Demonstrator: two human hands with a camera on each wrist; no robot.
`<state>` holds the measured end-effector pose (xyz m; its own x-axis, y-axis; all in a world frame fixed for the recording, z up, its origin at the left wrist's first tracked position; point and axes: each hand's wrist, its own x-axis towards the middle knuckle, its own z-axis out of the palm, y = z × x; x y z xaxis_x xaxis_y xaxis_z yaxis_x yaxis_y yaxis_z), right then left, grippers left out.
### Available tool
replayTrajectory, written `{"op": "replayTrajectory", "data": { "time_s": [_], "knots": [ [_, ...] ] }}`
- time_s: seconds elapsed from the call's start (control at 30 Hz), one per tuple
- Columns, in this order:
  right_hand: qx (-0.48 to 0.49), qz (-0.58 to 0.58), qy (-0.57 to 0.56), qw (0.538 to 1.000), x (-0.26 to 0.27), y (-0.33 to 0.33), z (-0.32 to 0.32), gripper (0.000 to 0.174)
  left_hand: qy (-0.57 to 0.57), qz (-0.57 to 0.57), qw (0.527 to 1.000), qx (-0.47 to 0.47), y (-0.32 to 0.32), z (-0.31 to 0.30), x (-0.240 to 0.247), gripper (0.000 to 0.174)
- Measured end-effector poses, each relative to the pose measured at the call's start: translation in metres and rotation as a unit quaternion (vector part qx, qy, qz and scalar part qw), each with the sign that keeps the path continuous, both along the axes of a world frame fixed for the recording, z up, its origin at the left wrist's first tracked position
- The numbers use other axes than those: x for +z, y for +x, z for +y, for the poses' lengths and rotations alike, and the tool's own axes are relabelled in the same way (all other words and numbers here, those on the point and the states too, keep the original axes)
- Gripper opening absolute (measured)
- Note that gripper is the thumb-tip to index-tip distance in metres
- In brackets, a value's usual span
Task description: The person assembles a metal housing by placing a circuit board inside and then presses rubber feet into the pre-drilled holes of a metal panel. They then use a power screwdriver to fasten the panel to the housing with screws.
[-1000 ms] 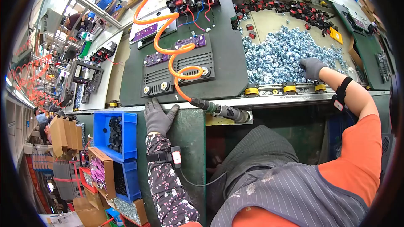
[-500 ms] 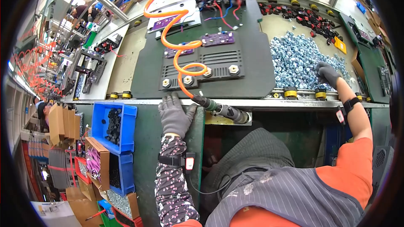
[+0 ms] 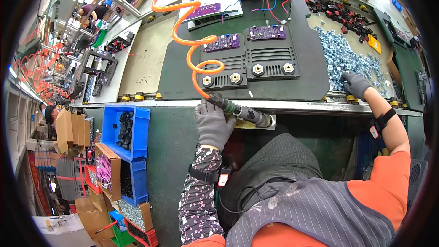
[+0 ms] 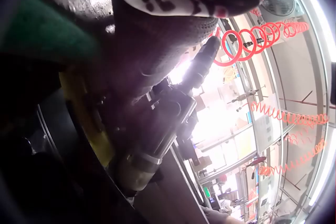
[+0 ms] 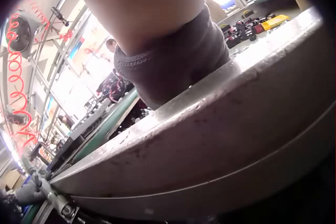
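Note:
In the head view the gloved left hand (image 3: 214,126) lies by the bench's front rail with fingers extended, at the hose end of the air tool (image 3: 249,115); the left wrist view shows the tool (image 4: 173,113) close to the dark glove. The gloved right hand (image 3: 356,84) reaches to the near side of a heap of silvery nuts or screws (image 3: 340,55); its fingertips are unclear, and the rail hides them in the right wrist view. Two black vented panels (image 3: 224,67) (image 3: 273,55) lie side by side on a dark green board, purple circuit boards (image 3: 267,32) at their far ends.
An orange coiled hose (image 3: 188,43) hangs over the board. Blue bins (image 3: 139,130) with black parts stand at the left. Black-and-red parts (image 3: 338,16) and a yellow piece (image 3: 374,44) lie beyond the heap. A metal rail (image 3: 306,106) runs along the front.
The green board with its panels, and the heap, have shifted right past the tool. The left hand has also moved right, up to the tool's hose end. The right hand remains at the heap.

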<state>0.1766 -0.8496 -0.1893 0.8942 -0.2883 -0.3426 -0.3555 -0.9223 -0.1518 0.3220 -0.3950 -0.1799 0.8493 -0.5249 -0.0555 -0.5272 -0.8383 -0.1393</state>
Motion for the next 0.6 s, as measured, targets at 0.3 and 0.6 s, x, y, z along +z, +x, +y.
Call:
{"op": "replayTrajectory", "data": {
  "time_s": [0.3, 0.6],
  "knots": [
    [-0.036, -0.016, -0.044, 0.998, -0.004, 0.016, 0.002, 0.022, -0.059, -0.016, 0.998, -0.019, -0.004, 0.004, -0.009, 0.083],
    [-0.006, 0.129, -0.171, 0.977, -0.012, 0.027, 0.000, 0.017, -0.114, -0.021, 0.993, -0.027, -0.004, 0.008, -0.012, 0.072]
  ]
}}
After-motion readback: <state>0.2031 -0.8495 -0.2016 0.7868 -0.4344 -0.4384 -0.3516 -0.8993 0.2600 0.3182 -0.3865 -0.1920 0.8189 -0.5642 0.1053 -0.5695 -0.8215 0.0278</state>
